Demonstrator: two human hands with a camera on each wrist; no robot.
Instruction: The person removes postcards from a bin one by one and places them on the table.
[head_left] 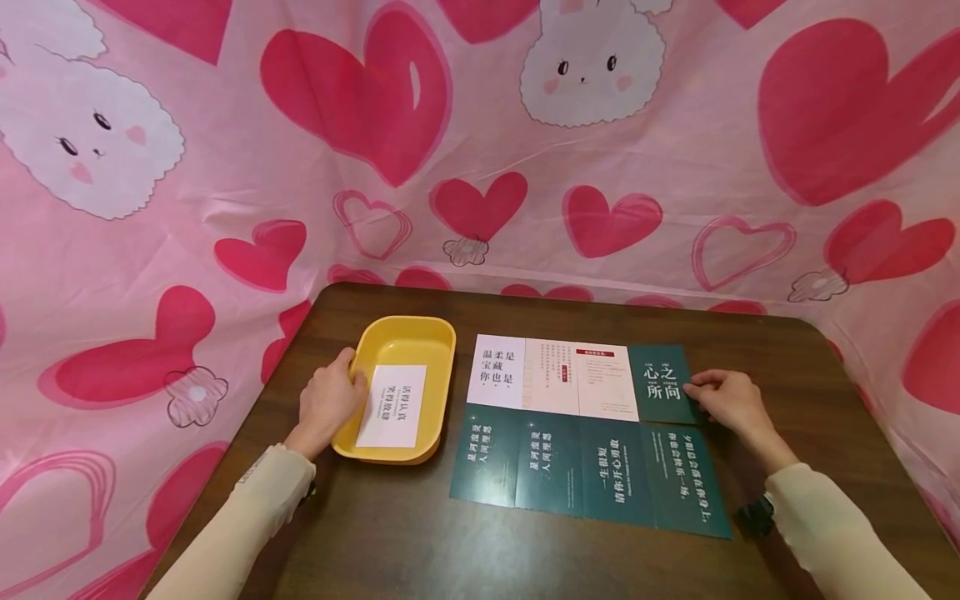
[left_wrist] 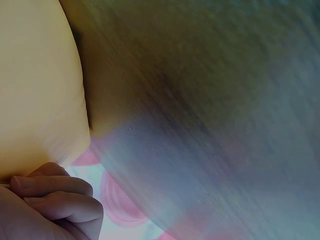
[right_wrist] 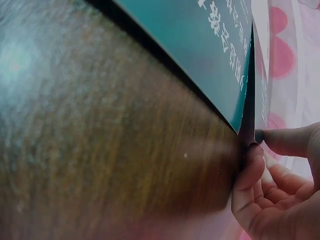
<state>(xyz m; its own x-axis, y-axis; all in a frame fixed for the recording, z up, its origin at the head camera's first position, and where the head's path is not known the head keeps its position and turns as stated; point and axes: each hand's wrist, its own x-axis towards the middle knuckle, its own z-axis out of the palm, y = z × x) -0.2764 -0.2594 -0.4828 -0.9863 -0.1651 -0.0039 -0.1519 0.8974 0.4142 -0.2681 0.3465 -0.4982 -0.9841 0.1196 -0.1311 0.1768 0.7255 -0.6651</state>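
My left hand [head_left: 324, 404] grips the left rim of a yellow plastic tray [head_left: 401, 352]; the left wrist view shows the curled fingers [left_wrist: 75, 200] against the tray's wall [left_wrist: 40, 85]. Inside the tray lies a white card [head_left: 392, 408] with dark writing. At the right end of the back row, my right hand [head_left: 731, 404] pinches the edge of a dark green card [head_left: 656, 379] between thumb and fingers. Up close, in the right wrist view, that card's edge stands slightly raised beside a neighbouring green card [right_wrist: 210, 60].
Left of the held card, a white card [head_left: 495, 392] and two pale pink cards [head_left: 551, 379] make up the back row. Several green cards [head_left: 547, 467] form the front row. They lie on a dark brown wooden table [head_left: 360, 533]. A pink heart-patterned cloth [head_left: 517, 158] hangs behind it.
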